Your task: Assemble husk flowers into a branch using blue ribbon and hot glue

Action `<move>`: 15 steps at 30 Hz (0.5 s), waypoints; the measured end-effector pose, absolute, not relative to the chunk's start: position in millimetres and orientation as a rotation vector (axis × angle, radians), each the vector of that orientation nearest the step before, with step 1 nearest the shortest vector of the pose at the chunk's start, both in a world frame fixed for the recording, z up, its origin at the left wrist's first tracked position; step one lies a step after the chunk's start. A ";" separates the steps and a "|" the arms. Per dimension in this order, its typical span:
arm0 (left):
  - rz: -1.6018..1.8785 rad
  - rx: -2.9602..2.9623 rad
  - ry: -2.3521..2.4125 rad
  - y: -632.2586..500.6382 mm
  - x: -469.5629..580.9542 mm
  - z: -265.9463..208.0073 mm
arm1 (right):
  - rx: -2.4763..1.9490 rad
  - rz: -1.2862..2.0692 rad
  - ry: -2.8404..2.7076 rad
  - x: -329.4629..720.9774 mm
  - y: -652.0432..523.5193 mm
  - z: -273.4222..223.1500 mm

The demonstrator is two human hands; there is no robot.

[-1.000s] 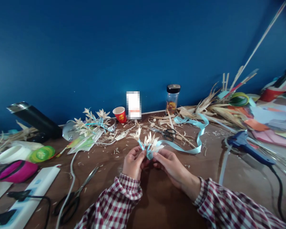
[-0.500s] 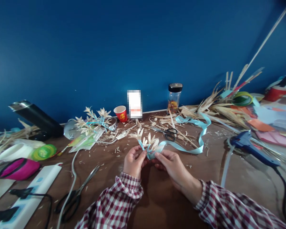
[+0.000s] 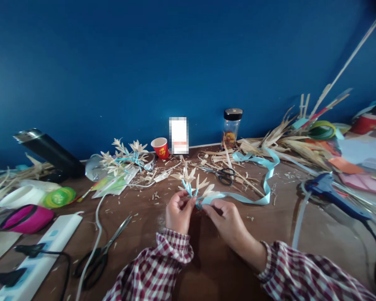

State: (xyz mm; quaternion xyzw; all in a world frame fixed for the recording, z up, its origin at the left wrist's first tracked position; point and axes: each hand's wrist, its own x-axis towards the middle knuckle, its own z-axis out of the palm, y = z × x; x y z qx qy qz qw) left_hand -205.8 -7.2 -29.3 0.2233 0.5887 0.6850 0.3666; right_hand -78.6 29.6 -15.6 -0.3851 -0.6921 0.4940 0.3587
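Between my two hands is a small spray of pale corn-husk flowers [image 3: 201,182] on light-blue wrapped stems. My left hand [image 3: 179,212] is closed, pinching the stems between thumb and fingers. My right hand [image 3: 224,219] is closed too, its thumb and forefinger on the light-blue ribbon [image 3: 235,196] where it meets the stems. From there the ribbon trails right over the table and curls back toward the husks. Beyond my hands lies a small pair of scissors [image 3: 225,176]; larger black-handled scissors [image 3: 102,255] lie to the left of my left sleeve.
A blue glue gun [image 3: 335,196] lies at right with its cord. Left are a power strip [image 3: 47,251], a white cable [image 3: 98,221] and a black flask [image 3: 50,154]. Finished-looking husk flowers [image 3: 122,156], a red cup [image 3: 160,148], a jar [image 3: 232,129] and husks [image 3: 269,144] line the wall.
The flower spray has tilted and its blooms have spread between my hands. Both hands stay on the stems and ribbon, having shifted slightly. The whole view has moved a little.
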 end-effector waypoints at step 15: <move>1.755 0.403 1.436 -6.3 -204.3 -24.9 | -0.938 1.141 -1.898 -78.4 25.1 -15.0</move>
